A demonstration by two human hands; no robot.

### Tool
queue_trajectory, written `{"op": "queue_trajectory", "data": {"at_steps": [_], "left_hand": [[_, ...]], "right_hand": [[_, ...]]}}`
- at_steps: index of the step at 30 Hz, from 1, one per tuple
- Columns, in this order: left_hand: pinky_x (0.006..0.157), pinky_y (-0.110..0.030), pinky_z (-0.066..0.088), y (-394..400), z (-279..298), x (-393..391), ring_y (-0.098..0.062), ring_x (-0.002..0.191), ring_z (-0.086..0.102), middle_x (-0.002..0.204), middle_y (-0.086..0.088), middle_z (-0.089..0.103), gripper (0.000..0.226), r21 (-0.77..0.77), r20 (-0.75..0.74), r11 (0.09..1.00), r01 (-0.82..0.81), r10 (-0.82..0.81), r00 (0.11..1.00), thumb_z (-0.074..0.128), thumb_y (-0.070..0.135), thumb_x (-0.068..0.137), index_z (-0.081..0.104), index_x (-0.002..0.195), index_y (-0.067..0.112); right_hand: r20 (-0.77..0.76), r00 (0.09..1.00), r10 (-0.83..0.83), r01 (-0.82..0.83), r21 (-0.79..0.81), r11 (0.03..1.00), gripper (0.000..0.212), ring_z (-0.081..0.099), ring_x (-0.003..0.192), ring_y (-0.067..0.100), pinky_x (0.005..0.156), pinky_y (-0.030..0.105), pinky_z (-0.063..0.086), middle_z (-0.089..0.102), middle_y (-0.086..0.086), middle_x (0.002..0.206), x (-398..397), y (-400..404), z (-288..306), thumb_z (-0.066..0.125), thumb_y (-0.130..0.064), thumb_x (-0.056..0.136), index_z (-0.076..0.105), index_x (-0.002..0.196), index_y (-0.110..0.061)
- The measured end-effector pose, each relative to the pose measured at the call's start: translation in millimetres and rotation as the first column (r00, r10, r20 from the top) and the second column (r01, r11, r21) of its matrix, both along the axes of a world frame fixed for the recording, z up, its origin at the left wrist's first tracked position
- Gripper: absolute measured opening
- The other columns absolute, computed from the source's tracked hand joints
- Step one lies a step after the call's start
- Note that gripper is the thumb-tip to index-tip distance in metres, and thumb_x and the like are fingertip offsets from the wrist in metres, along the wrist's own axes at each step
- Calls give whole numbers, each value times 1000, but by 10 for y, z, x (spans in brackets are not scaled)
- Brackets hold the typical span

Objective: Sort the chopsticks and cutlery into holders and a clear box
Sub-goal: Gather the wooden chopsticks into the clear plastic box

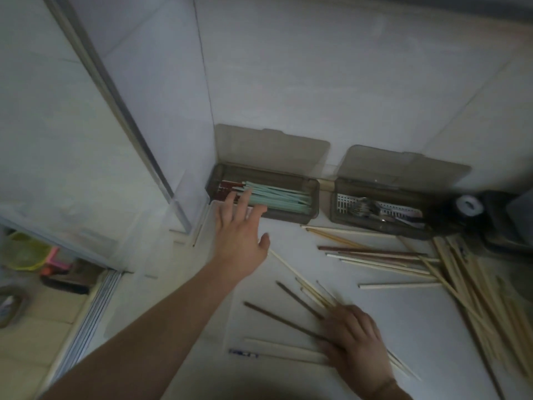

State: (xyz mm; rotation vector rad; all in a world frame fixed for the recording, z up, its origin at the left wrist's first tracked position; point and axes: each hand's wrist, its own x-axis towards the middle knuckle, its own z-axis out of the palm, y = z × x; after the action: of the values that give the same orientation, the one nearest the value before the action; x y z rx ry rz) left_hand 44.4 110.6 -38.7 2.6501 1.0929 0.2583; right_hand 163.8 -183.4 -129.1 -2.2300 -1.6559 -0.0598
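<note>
your left hand [240, 223] hovers spread over the left holder [264, 194], where the mint chopsticks [279, 196] lie sorted; right of it, your right hand [353, 336] grips mixed chopsticks [297, 298] for sorting.

Dim, flat, underexposed frame with a grey-blue cast; no clear light source, no hard shadows, no glare; strong wide-angle bend, the wall edge [121, 111] at left bows and leans; corners darken, lower centre falls to near black; overall soft and smeared; right hand [356, 339] and the pale chopsticks [476, 298] at far right streak with motion blur; left hand [240, 229] a bit sharper; dark items at right edge [490, 215] lose detail in murk.
</note>
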Motion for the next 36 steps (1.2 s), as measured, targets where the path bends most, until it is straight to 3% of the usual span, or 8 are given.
{"op": "queue_trajectory", "data": {"at_steps": [7, 11, 16, 19, 24, 28, 32, 36], "left_hand": [[119, -44, 22, -542, -80, -583, -29, 147, 19, 162, -2, 19, 66, -128, -3, 991, -23, 22, 1000, 66, 41, 88, 36, 145, 27], [113, -40, 35, -794, -112, -761, -26, 144, 33, 162, 0, 21, 79, -303, -5, 944, -128, 133, 991, 65, 38, 91, 19, 154, 25], [99, -33, 48, -949, -191, -768, -24, 116, 63, 140, -2, 58, 70, -435, -19, 867, -242, 260, 965, 60, 22, 95, 24, 154, 27], [96, -21, 40, -1026, -118, -685, -21, 117, 63, 141, -1, 58, 61, -479, -5, 846, -233, 263, 965, 55, 9, 96, 33, 151, 24], [94, -18, 38, -1229, -55, -536, -26, 118, 62, 139, -8, 58, 63, -525, 11, 827, -202, 244, 970, 62, 14, 95, 34, 151, 19], [100, -16, 37, -1315, 4, -514, -17, 129, 54, 145, -4, 53, 66, -615, 24, 770, -170, 234, 972, 65, 27, 94, 34, 152, 19], [108, -26, 40, -1305, 97, -697, -13, 128, 52, 143, 2, 54, 56, -421, -69, 902, -99, 77, 995, 51, 43, 99, 39, 150, 24], [86, -26, 52, -1410, 157, -956, -10, 102, 64, 115, 11, 65, 43, -184, -82, 980, 76, -92, 992, 37, 54, 99, 56, 130, 31]], "right_hand": [[17, 991, 135, -130, -166, 977, 66, 44, 127, 29, 102, 47, 34, 48, -3, 142, -22, -141, 76, 50, -76, 78, 55, 126, -31], [30, 990, 141, -134, -162, 978, 44, 42, 131, 28, 105, 46, 31, 48, -3, 144, 43, -147, 39, 43, -57, 93, 54, 128, -33], [-30, 994, 106, -108, -61, 992, 31, 47, 127, 25, 100, 44, 41, 58, -4, 130, 367, -195, 53, 44, -40, 95, 63, 117, -28], [-44, 999, -27, 26, -29, 999, 41, 58, 112, 28, 91, 39, 50, 66, 1, 117, 550, -208, 150, 38, -44, 97, 69, 110, -21], [65, 949, -309, 315, -250, 916, 39, 60, 78, 32, 56, 30, 46, 67, 3, 92, 613, -184, 312, 40, -37, 77, 74, 84, -19], [57, 916, -396, 393, -315, 864, 5, 58, 75, 33, 55, 31, 42, 63, 4, 78, 536, -133, 373, 70, -23, 73, 71, 71, -18], [61, 874, -482, 447, -489, 749, 14, 48, 105, 22, 72, 28, 38, 60, -4, 103, 534, -35, 503, 51, -29, 91, 64, 95, -28], [30, 870, -492, 461, -404, 790, 10, 52, 90, 23, 62, 28, 33, 64, -1, 88, 494, 59, 758, 52, -25, 92, 61, 90, -25]]}}
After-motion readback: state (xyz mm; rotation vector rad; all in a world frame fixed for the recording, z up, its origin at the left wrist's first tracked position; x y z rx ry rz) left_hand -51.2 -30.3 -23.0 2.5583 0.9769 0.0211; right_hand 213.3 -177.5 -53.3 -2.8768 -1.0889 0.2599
